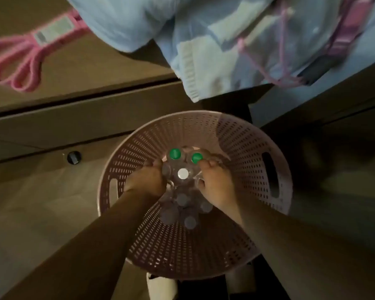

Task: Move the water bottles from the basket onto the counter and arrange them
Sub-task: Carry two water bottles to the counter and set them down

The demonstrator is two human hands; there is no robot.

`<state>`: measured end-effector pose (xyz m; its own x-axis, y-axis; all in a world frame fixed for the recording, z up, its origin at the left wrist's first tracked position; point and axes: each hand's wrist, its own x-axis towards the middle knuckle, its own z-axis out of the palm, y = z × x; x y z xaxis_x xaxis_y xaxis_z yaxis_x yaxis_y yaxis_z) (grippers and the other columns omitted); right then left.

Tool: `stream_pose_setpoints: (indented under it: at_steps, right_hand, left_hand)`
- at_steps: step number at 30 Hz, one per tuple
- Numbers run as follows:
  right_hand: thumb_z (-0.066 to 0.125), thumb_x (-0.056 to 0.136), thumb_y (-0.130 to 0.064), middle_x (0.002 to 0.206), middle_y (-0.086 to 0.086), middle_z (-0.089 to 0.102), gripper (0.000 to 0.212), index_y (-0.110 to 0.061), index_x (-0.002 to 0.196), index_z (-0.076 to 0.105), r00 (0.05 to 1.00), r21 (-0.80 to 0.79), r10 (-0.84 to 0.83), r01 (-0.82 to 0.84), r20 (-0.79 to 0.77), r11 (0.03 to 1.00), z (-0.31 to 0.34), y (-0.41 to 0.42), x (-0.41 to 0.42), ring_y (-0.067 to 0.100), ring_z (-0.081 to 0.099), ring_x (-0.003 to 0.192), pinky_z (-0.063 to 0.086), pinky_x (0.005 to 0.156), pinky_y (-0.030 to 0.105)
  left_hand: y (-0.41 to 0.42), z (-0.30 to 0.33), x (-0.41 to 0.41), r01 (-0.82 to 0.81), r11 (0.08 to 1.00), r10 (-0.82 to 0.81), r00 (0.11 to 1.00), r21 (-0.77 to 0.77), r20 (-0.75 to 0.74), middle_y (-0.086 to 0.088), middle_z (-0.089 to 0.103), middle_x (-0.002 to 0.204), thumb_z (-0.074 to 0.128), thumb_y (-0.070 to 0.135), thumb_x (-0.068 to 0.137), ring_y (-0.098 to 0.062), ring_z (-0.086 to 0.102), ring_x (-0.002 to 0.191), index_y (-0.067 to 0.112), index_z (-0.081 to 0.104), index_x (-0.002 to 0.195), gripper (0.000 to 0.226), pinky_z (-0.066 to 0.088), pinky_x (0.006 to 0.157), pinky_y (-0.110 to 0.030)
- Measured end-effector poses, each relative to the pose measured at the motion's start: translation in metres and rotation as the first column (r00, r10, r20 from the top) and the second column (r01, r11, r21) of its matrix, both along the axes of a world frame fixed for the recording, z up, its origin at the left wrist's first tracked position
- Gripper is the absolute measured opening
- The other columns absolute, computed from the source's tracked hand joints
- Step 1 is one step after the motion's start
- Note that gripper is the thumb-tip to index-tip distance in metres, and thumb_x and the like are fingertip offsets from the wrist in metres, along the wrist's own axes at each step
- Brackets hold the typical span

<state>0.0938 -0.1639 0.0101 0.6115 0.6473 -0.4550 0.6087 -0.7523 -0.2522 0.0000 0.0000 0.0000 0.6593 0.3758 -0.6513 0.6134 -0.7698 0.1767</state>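
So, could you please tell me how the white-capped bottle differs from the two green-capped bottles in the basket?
The white-capped bottle has a pale cap and sits between both hands; the green-capped bottles have bright green caps and sit beyond it, at the fingers. All stand upright in the basket, seen cap-first.

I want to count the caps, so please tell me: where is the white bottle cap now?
In the head view, the white cap is inside the pink basket, between the left hand and right hand, just below the two green caps.
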Motion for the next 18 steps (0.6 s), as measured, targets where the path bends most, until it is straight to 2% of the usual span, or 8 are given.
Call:
stream_pose_setpoints:
  at_steps: [4,8,12,15,18]
  right_hand:
    - [0.055,0.092,-0.022,0.109,0.01,0.063,0.033,-0.019,0.124,0.047,0.976,-0.058,0.197,-0.192,0.095,0.98,-0.036,0.023,-0.011,0.029,0.066,0.091,0.049,0.069,0.035]
    - [0.049,0.097,-0.02,0.104,0.007,0.066,0.031,-0.02,0.128,0.043,0.948,-0.124,0.29,-0.274,0.13,0.954,-0.057,0.033,-0.014,0.029,0.067,0.09,0.043,0.063,0.034]
    - [0.044,0.1,-0.02,0.118,0.011,0.06,0.036,-0.02,0.135,0.038,0.952,-0.131,0.305,-0.298,0.037,0.945,-0.069,0.038,-0.019,0.031,0.062,0.102,0.04,0.069,0.033]
    - [0.039,0.104,-0.022,0.126,0.019,0.057,0.037,-0.01,0.138,0.043,0.945,-0.17,0.327,-0.325,-0.016,0.93,-0.053,0.037,-0.013,0.037,0.058,0.111,0.042,0.065,0.021]
    - [0.042,0.102,-0.019,0.121,0.015,0.06,0.035,-0.007,0.136,0.041,0.966,-0.15,0.252,-0.242,0.052,0.958,-0.017,0.036,-0.016,0.031,0.062,0.107,0.042,0.074,0.03]
  left_hand:
    - [0.008,-0.031,-0.008,0.078,0.994,-0.082,0.996,0.082,0.043,-0.01,0.061,0.12,0.041,0.037,0.098,-0.035,0.063,0.104,0.021,0.036,0.128,0.034,0.048,0.081,-0.041]
    - [0.013,-0.049,-0.02,0.094,0.993,-0.101,0.989,0.069,0.111,-0.008,0.064,0.109,0.043,0.04,0.098,-0.034,0.065,0.095,0.024,0.034,0.123,0.031,0.052,0.079,-0.042]
    - [0.01,-0.053,-0.018,0.132,0.989,-0.14,0.975,0.06,0.175,-0.01,0.063,0.114,0.047,0.031,0.098,-0.036,0.064,0.098,0.019,0.038,0.13,0.035,0.047,0.073,-0.039]
    - [0.009,-0.038,-0.021,0.101,0.994,-0.107,0.973,0.04,0.203,-0.013,0.065,0.108,0.05,0.026,0.097,-0.037,0.064,0.097,0.014,0.04,0.128,0.034,0.049,0.076,-0.042]
    - [0.007,-0.004,-0.031,0.002,1.0,-0.007,0.951,0.015,0.309,-0.011,0.065,0.103,0.051,0.034,0.097,-0.035,0.064,0.093,0.014,0.042,0.12,0.032,0.051,0.075,-0.041]
